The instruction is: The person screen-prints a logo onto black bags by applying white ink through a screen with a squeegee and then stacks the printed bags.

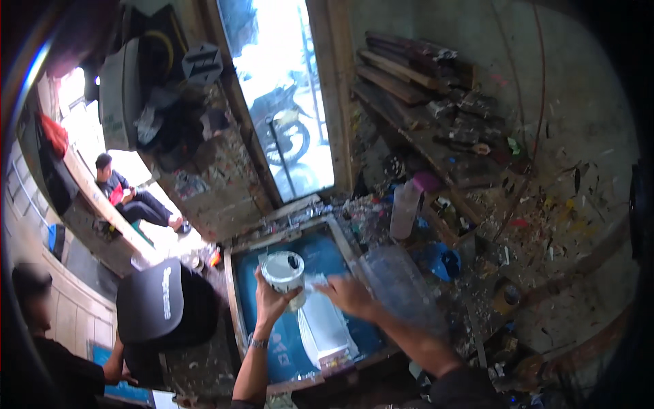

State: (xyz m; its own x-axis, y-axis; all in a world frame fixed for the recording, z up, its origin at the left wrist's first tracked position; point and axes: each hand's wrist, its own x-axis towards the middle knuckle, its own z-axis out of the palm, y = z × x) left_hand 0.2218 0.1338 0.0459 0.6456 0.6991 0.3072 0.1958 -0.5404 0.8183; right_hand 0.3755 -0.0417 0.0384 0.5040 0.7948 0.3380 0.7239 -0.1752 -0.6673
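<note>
White tub (pixel 283 271), clasped by left hand (pixel 272 304); right hand (pixel 349 297) curled, hold unclear.
Risk: over-tilting could spill onto blue screen (pixel 320 251).

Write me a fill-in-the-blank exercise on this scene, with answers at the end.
The white tub is in the person's ____ hand.
The mesh inside the frame is ____.
The bottle has a ____ cap.

Missing words: left; blue; pink.
</note>
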